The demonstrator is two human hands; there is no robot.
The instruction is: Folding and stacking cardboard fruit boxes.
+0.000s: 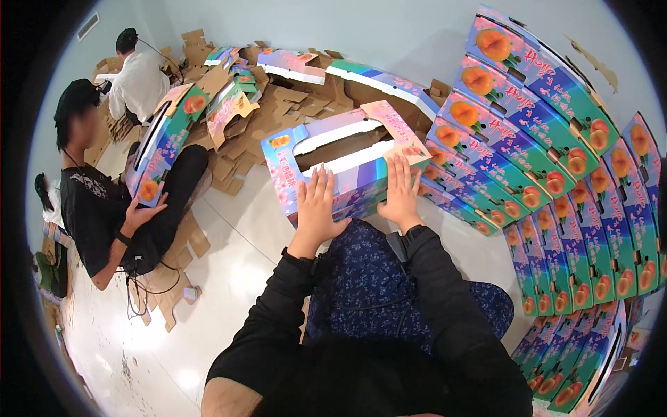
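Note:
In front of me stands a colourful printed fruit carton (358,182) with peach pictures and a long opening in its top, through which brown cardboard shows. My left hand (318,210) lies against its near side, with straight fingers reaching the top edge and the thumb spread towards the right. Near the carton's right end, my right hand (400,194) rests in the same way, fingers extended and apart. Neither hand is closed around anything. The carton sits just beyond my knees, which are under dark blue patterned cloth (361,285).
Stacked finished cartons (514,132) rise at the right, with more piles (590,243) nearer me. Loose brown cardboard pieces (285,104) heap along the wall. At left, a seated person in black (97,208) holds another carton (167,142); a person in white (139,83) sits farther back.

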